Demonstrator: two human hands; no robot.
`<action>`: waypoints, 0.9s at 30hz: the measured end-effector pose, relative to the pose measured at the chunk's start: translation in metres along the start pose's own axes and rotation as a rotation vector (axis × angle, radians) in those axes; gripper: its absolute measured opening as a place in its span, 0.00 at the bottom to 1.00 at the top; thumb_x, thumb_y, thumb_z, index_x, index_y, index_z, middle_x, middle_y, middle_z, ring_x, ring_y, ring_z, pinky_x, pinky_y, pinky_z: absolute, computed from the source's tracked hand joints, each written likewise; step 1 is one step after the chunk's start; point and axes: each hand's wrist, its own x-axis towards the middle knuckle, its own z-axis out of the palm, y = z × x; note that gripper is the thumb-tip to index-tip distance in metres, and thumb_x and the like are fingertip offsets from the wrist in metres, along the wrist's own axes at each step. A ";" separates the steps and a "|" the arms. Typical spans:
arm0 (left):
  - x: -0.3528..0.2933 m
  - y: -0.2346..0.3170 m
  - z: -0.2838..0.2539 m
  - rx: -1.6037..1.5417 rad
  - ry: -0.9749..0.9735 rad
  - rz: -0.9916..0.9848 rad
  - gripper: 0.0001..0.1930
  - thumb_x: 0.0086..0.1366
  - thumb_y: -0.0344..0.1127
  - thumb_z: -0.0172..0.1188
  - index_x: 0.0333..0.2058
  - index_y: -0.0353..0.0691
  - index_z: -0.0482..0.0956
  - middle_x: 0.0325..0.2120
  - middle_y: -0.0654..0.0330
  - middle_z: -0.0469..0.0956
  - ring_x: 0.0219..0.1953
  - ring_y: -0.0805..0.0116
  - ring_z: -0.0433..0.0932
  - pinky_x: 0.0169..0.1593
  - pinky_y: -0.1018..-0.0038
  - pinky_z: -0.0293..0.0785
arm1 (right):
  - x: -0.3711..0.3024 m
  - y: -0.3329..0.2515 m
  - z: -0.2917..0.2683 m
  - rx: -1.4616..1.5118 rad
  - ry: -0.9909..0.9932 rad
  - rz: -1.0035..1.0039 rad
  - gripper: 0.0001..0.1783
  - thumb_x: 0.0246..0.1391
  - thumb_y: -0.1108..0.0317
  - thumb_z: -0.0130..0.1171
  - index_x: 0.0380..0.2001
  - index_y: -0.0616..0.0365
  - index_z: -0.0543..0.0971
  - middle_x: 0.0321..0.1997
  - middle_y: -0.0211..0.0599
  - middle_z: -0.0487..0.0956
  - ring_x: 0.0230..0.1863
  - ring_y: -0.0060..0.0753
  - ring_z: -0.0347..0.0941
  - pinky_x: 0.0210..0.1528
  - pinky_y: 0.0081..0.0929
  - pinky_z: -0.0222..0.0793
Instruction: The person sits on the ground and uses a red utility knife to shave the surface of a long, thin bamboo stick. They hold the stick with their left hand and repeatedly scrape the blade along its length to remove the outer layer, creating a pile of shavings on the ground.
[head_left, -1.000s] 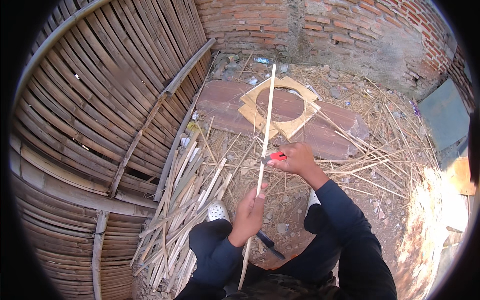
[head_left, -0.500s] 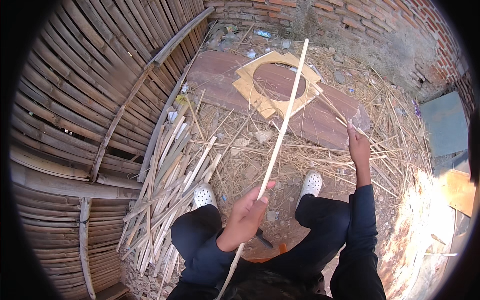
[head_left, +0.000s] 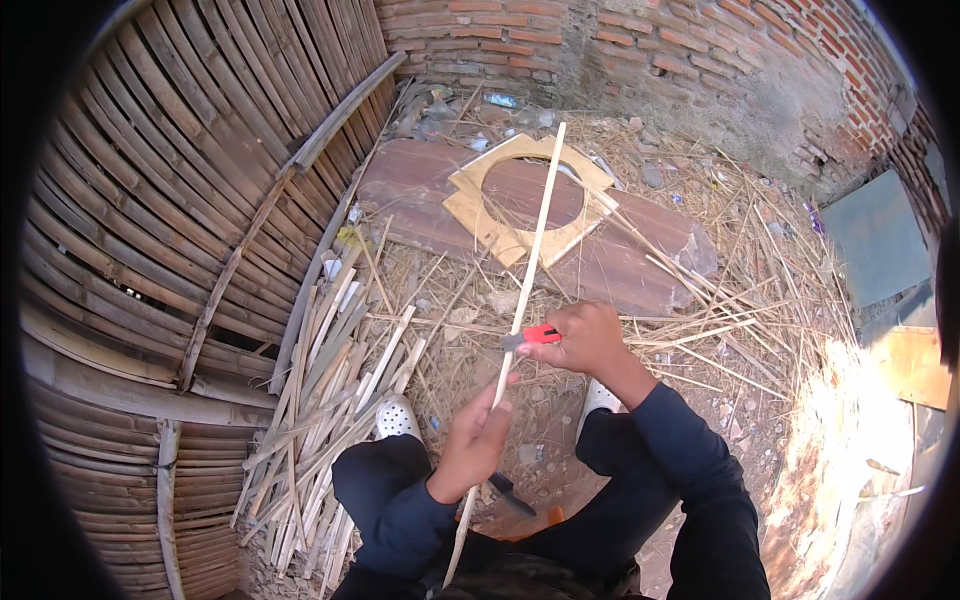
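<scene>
A long pale bamboo strip (head_left: 541, 226) runs up and away from my lap, slanting slightly right. My left hand (head_left: 475, 440) is closed around its lower part. My right hand (head_left: 585, 338) grips a small red-handled tool (head_left: 541, 334) with a grey end, too small to name for certain. That grey end lies against the strip, just above my left hand. Below, between my legs, a dark flat blade-like piece (head_left: 512, 495) shows near a bit of orange.
Left of my feet lies a heap of split bamboo strips (head_left: 330, 400) beside a bamboo wall (head_left: 130, 220). Ahead, a yellowish board with a round hole (head_left: 470, 213) rests on a brown panel (head_left: 640, 262). More thin strips (head_left: 720, 310) lie at right. A brick wall (head_left: 500, 40) stands behind.
My right hand has come in from the right, where it was at a thin strip, and now holds the red-handled tool against the bamboo strip. My left hand keeps its grip.
</scene>
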 end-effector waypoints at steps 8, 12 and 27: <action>-0.006 0.002 0.000 0.077 0.019 -0.007 0.20 0.71 0.30 0.45 0.60 0.37 0.66 0.19 0.77 0.59 0.21 0.89 0.53 0.24 0.85 0.49 | 0.024 0.032 0.014 -0.140 0.093 0.344 0.39 0.48 0.26 0.49 0.17 0.55 0.82 0.14 0.44 0.76 0.18 0.48 0.76 0.21 0.41 0.70; -0.041 0.013 -0.013 0.187 -0.221 0.094 0.20 0.72 0.33 0.45 0.61 0.36 0.64 0.17 0.78 0.57 0.17 0.90 0.52 0.22 0.86 0.48 | 0.024 0.123 0.001 -0.104 0.147 0.860 0.42 0.53 0.27 0.43 0.20 0.60 0.82 0.17 0.53 0.76 0.24 0.54 0.76 0.28 0.46 0.70; -0.025 0.012 -0.027 -0.279 -0.043 -0.025 0.18 0.74 0.38 0.39 0.57 0.36 0.64 0.10 0.69 0.60 0.09 0.81 0.55 0.18 0.82 0.55 | 0.023 -0.053 0.000 0.127 0.125 -0.156 0.33 0.42 0.31 0.60 0.11 0.53 0.75 0.09 0.36 0.69 0.14 0.44 0.70 0.18 0.38 0.64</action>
